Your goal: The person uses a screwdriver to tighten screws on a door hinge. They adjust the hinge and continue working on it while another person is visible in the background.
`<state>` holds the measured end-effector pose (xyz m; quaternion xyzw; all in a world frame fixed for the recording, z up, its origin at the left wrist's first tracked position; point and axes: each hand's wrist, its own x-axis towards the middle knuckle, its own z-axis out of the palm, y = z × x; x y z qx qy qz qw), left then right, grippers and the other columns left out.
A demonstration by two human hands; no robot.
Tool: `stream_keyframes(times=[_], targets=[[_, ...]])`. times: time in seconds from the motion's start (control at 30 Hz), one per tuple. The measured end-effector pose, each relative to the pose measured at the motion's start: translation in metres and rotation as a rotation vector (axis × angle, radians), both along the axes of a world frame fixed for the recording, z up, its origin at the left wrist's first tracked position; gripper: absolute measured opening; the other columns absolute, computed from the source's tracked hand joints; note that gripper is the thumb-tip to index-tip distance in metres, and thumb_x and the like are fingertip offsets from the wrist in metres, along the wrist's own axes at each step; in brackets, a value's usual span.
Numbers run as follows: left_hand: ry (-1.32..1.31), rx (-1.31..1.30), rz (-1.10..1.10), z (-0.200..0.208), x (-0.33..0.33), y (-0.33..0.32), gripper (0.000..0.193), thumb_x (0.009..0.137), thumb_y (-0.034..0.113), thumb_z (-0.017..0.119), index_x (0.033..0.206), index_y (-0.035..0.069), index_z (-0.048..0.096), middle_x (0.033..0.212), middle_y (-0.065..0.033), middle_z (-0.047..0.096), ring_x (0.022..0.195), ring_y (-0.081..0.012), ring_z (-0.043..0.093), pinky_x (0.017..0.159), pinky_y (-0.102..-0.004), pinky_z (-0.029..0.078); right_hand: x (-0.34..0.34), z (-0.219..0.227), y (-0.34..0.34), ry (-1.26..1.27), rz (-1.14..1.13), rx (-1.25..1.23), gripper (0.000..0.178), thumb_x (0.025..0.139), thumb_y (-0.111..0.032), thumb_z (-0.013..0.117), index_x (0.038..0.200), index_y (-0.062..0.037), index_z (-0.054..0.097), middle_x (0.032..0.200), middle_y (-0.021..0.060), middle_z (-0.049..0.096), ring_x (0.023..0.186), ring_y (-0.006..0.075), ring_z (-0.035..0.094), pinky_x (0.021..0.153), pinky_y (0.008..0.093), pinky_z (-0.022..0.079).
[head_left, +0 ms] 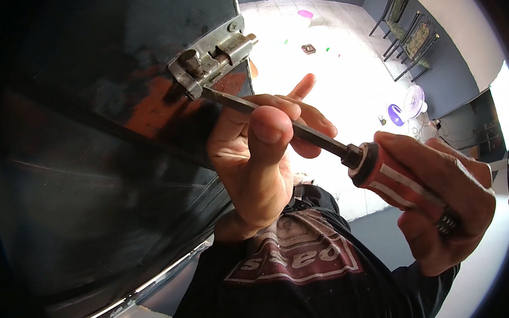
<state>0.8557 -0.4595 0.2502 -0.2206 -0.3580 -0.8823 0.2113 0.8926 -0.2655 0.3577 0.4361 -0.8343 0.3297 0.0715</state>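
Observation:
A screwdriver (pixel 405 189) with a red, white and black handle slants across the view. My right hand (pixel 455 194) wraps round its handle. Farther along, my left hand (pixel 260 153) pinches the metal shaft between thumb and fingers, one finger sticking out. The screwdriver's tip meets the lower edge of a metal slide bolt latch (pixel 213 56); whether it sits in a screw there I cannot tell. One screw head (pixel 233 27) shows at the latch's upper end. The latch lies on a dark door (pixel 99 97) with a reddish-brown worn patch beneath it.
Chairs with patterned seats (pixel 418 41) stand by the wall at the upper right. A purple and white fan (pixel 414 101) stands on the tiled floor (pixel 346 89). Small objects, a pink round thing (pixel 305 14) and a dark square one (pixel 308 49), lie farther off.

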Motion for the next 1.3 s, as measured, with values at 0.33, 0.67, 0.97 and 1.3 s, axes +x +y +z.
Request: stream_keyframes(times=[0.33, 0.67, 0.97, 1.3], targets=[[-0.019, 0.047, 0.002, 0.002, -0.001, 0.002, 0.034, 0.095, 0.035, 0.068, 0.099, 0.002, 0.062, 0.070, -0.0082, 0.065, 0.065, -0.0189, 0.069, 0.111, -0.0545, 0.040, 0.008, 0.033, -0.004, -0.389, -0.353, 0.151, 0.069, 0.091, -0.044, 0.065, 0.129, 0.0127, 0.054, 0.096, 0.0198, 0.070, 0.076, 0.0225, 0.073, 0.067, 0.0297, 0.058], [0.034, 0.094, 0.010, 0.006, -0.006, 0.005, 0.027, 0.096, 0.024, 0.068, 0.107, 0.000, 0.062, 0.092, -0.0112, 0.069, 0.071, -0.0179, 0.069, 0.090, -0.0459, 0.055, -0.006, 0.031, 0.005, -0.441, -0.498, -0.068, 0.061, 0.093, -0.036, 0.066, 0.129, 0.0118, 0.053, 0.102, 0.0202, 0.069, 0.078, 0.0205, 0.072, 0.067, 0.0283, 0.060], [0.062, -0.025, 0.025, 0.005, -0.009, 0.006, 0.033, 0.107, 0.036, 0.045, 0.119, 0.009, 0.062, 0.085, 0.0016, 0.066, 0.081, -0.0151, 0.065, 0.102, -0.0535, 0.047, -0.006, 0.016, 0.005, -0.302, -0.665, -0.347, 0.054, 0.094, -0.029, 0.065, 0.129, 0.0114, 0.053, 0.106, 0.0213, 0.068, 0.079, 0.0201, 0.072, 0.065, 0.0272, 0.060], [0.117, -0.029, -0.032, 0.002, -0.006, 0.006, 0.037, 0.108, 0.037, 0.043, 0.122, 0.009, 0.062, 0.093, -0.0005, 0.071, 0.082, -0.0117, 0.065, 0.095, -0.0461, 0.051, 0.004, 0.008, 0.007, -0.202, -0.767, -0.467, 0.047, 0.096, -0.020, 0.063, 0.130, 0.0110, 0.053, 0.110, 0.0225, 0.067, 0.079, 0.0197, 0.071, 0.064, 0.0261, 0.060]])
